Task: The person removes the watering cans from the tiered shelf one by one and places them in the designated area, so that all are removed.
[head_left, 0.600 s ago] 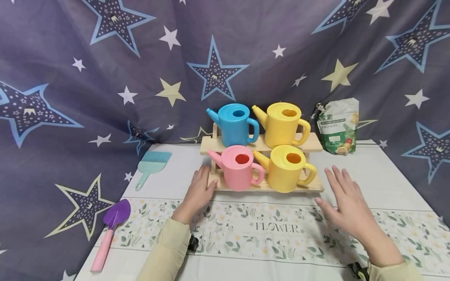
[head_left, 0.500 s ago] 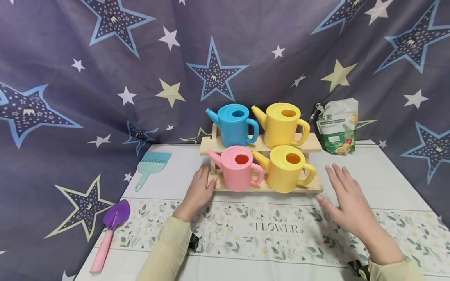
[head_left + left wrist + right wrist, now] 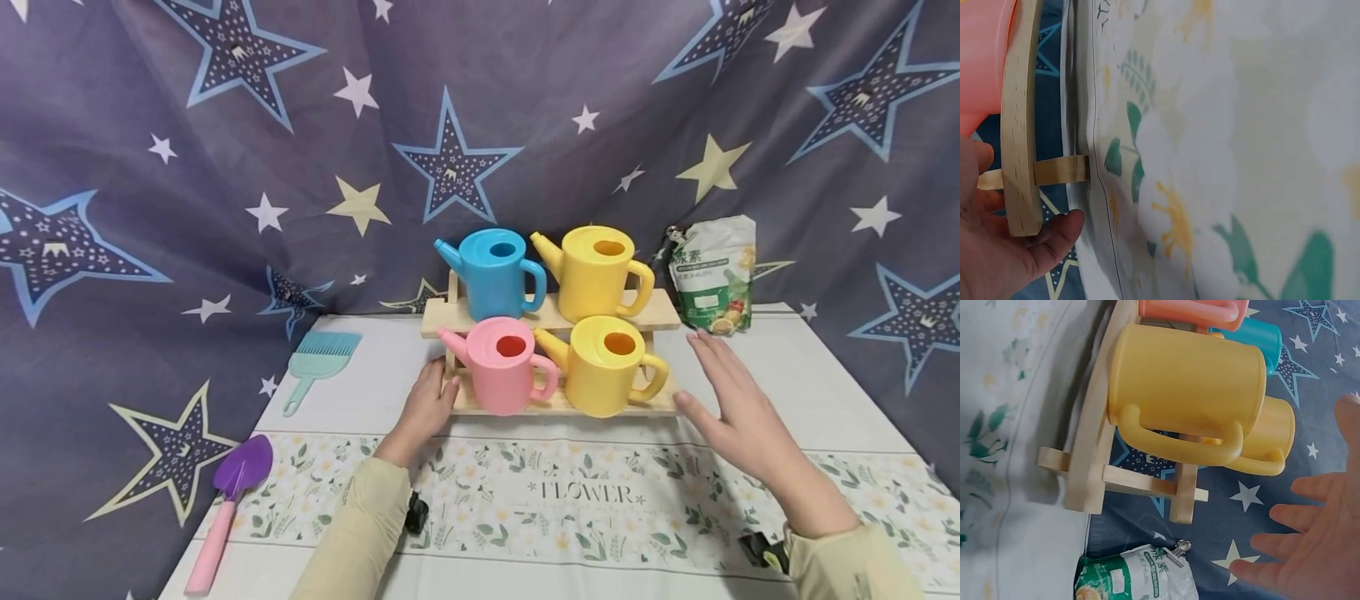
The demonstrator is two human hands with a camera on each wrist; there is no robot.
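A two-tier wooden plant stand (image 3: pixel 442 320) holds several toy watering cans. On its upper board are a blue can (image 3: pixel 491 283) and a yellow can (image 3: pixel 592 279); on the lower one, a pink can (image 3: pixel 501 375) and another yellow can (image 3: pixel 600 379). My left hand (image 3: pixel 425 408) grips the left end of the lower board (image 3: pixel 1020 125), thumb on one side and fingers on the other in the left wrist view. My right hand (image 3: pixel 742 421), fingers straight and holding nothing, is beside the stand's right end, its thumb tip close to the lower board.
Behind my right fingertips stands a white and green pouch (image 3: pixel 712 275) with a metal clip. A mint dustpan brush (image 3: pixel 318 362) and a purple trowel (image 3: pixel 243 467) with a pink handle lie at left. A starry cloth (image 3: pixel 525 108) hangs behind the table.
My right hand has come slightly left, closer to the stand's right end. My left hand keeps its place on the board. The head view has shifted a little.
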